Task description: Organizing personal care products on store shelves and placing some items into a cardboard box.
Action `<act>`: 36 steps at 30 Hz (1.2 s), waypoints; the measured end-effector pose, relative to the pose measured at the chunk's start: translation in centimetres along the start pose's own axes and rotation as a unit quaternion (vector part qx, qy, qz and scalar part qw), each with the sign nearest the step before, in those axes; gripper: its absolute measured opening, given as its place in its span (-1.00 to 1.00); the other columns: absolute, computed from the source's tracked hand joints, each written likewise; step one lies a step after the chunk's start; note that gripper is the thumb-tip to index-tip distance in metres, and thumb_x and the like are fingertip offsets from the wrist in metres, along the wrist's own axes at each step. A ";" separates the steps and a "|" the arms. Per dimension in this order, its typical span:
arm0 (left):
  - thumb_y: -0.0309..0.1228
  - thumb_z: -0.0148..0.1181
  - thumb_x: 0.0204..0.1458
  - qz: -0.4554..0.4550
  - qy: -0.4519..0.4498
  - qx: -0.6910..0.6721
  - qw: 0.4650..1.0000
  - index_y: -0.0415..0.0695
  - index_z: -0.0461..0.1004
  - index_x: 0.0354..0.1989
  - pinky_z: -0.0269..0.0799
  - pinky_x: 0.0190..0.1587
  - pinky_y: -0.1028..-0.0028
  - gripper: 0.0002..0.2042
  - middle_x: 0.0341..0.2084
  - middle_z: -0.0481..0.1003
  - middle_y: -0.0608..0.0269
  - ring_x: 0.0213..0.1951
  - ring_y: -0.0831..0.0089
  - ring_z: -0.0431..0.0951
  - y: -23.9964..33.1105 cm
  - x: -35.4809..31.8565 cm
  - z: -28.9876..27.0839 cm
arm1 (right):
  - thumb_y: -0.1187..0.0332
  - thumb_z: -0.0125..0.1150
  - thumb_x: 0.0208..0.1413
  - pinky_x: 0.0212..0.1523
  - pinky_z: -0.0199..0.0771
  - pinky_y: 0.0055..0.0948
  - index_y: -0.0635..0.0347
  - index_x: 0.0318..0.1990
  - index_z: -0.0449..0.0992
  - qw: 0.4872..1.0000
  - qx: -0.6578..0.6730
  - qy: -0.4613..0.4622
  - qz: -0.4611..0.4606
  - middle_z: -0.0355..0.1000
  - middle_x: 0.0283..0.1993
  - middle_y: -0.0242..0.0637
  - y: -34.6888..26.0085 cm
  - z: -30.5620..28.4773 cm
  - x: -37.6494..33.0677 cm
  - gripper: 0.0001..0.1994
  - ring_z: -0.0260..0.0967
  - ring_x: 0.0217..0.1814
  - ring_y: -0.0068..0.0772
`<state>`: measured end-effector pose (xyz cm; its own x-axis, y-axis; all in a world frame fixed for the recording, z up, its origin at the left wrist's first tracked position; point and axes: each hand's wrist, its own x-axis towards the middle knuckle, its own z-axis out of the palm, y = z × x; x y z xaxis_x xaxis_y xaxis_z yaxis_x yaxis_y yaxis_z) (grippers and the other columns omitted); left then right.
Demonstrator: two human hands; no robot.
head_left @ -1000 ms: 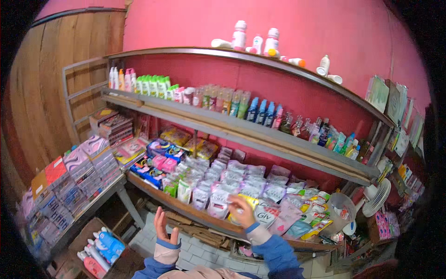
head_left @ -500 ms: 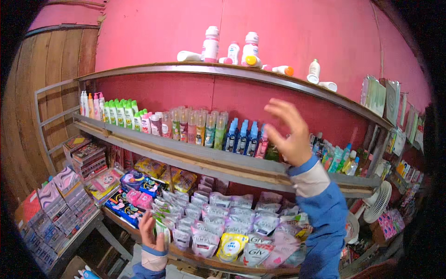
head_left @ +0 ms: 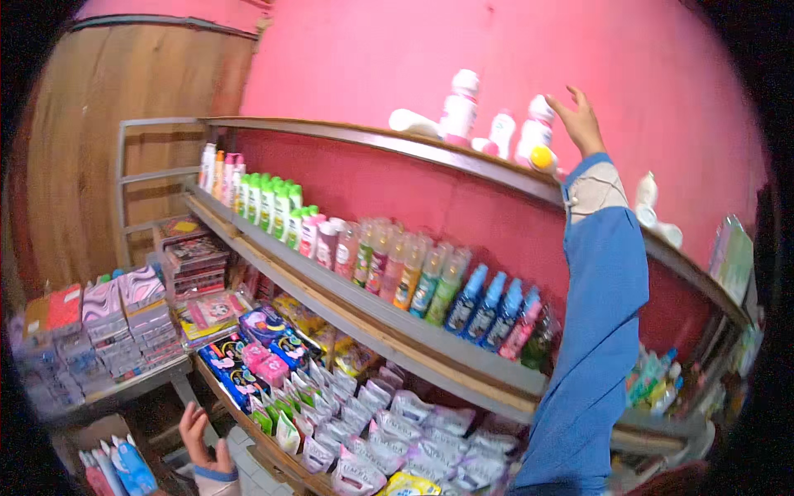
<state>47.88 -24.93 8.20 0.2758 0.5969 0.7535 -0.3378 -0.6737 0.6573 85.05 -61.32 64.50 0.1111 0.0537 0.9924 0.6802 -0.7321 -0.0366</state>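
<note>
My right hand (head_left: 584, 126) is raised to the top shelf, its fingers apart and empty. Its fingertips are beside the cap of a tall white bottle (head_left: 536, 128); whether they touch it I cannot tell. In front of that bottle lies a container with a yellow cap (head_left: 542, 157). Further left on the shelf are another tall white bottle (head_left: 459, 109), a small white bottle (head_left: 501, 132) and a white bottle on its side (head_left: 412, 122). Low at the left, my left hand (head_left: 201, 446) is open with nothing in it, near the white-and-green packs (head_left: 287, 433).
The middle shelf (head_left: 356, 299) carries rows of bottles, among them green-capped ones (head_left: 266, 204) and blue spray bottles (head_left: 467, 299). Below, pouches (head_left: 357, 468) crowd a ledge. Stacked boxes (head_left: 103, 331) stand on a table at the left.
My right hand has gone up from in front of the middle shelf to the top-shelf bottles. The view has turned and tilted, so the shelves slope more. My left hand appears lower and further left.
</note>
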 end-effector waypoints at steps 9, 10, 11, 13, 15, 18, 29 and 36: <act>-0.48 0.05 -0.10 0.025 0.010 0.040 0.999 -0.15 0.31 -0.05 0.24 0.08 0.26 -0.64 0.08 0.22 -0.02 -0.01 0.19 0.37 1.1 4.8 2.2 | 0.22 0.41 -0.25 0.03 0.35 -0.26 0.00 0.36 -0.38 0.972 0.015 -0.148 0.180 0.29 0.08 0.16 3.7 2.8 2.4 0.12 0.33 0.07 -0.07; -0.50 0.05 -0.11 0.052 -0.001 0.039 0.998 -0.15 0.32 -0.06 0.26 0.07 0.26 -0.64 0.07 0.23 -0.02 -0.01 0.20 0.37 0.8 6.1 3.4 | 0.22 0.41 -0.25 0.03 0.35 -0.26 0.00 0.36 -0.38 0.971 0.013 -0.152 0.182 0.29 0.08 0.16 3.8 3.8 3.0 0.12 0.33 0.07 -0.07; -0.53 0.05 -0.13 0.058 -0.014 0.002 0.998 -0.15 0.32 -0.06 0.27 0.06 0.27 -0.63 0.06 0.23 -0.01 -0.02 0.19 0.38 0.6 7.3 5.0 | 0.23 0.41 -0.25 0.03 0.36 -0.25 0.02 0.36 -0.38 0.983 0.029 -0.137 0.118 0.29 0.08 0.16 3.9 4.1 2.9 0.12 0.34 0.07 -0.06; -0.59 0.06 -0.18 0.066 -0.039 -0.070 0.995 -0.14 0.33 -0.07 0.30 0.04 0.29 -0.61 0.06 0.24 0.00 -0.04 0.19 0.40 -0.5 8.8 7.7 | 0.22 0.40 -0.24 0.04 0.36 -0.22 0.05 0.36 -0.32 0.998 0.010 -0.054 0.008 0.28 0.10 0.13 3.3 3.5 3.5 0.08 0.33 0.08 -0.05; -0.58 0.08 -0.17 0.095 -0.069 -0.115 0.986 -0.14 0.34 -0.07 0.30 0.04 0.28 -0.61 0.06 0.24 0.00 -0.04 0.20 0.40 -0.1 10.2 10.0 | 0.17 0.40 -0.22 0.05 0.36 -0.18 0.06 0.34 -0.15 0.988 -0.036 0.121 -0.094 0.27 0.13 0.04 1.7 2.5 4.0 -0.01 0.30 0.12 -0.06; -0.52 0.13 -0.13 0.112 -0.139 -0.134 0.975 -0.18 0.33 -0.03 0.28 0.06 0.28 -0.61 0.02 0.30 -0.02 -0.03 0.15 0.41 0.7 12.1 12.2 | 0.18 0.38 -0.14 0.02 0.40 -0.24 0.03 0.26 0.13 0.920 -0.073 0.313 -0.226 0.27 0.15 -0.12 -5.3 -1.5 2.6 -0.23 0.25 0.18 -0.20; -0.46 0.33 -0.22 -0.015 -0.222 -0.425 0.877 -0.21 -0.06 0.25 0.16 0.18 0.27 -0.16 0.18 0.16 0.05 0.17 0.22 0.24 0.0 14.7 17.3 | 0.30 0.41 -0.23 0.00 0.33 -0.28 0.18 0.18 0.18 0.856 0.294 -0.349 -0.243 0.29 0.02 -0.08 -25.2 11.7 -22.6 -0.25 0.32 0.01 -0.12; -0.47 0.31 -0.26 -0.209 -0.248 -0.450 0.832 -0.28 0.11 0.13 0.39 -0.06 0.30 -0.29 -0.16 0.40 0.03 -0.11 0.28 0.45 -5.5 13.0 14.2 | 0.22 0.37 -0.26 -0.09 0.37 -0.08 0.08 0.22 0.11 0.713 0.436 -0.507 -0.211 0.29 0.01 0.11 -31.3 17.3 -31.3 -0.19 0.29 0.01 0.19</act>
<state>66.11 -19.61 14.63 0.8005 0.2925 0.5232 -0.5947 0.2795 0.7537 72.82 -28.33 32.50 -0.0706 0.9309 0.3585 0.9506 0.1717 -0.2587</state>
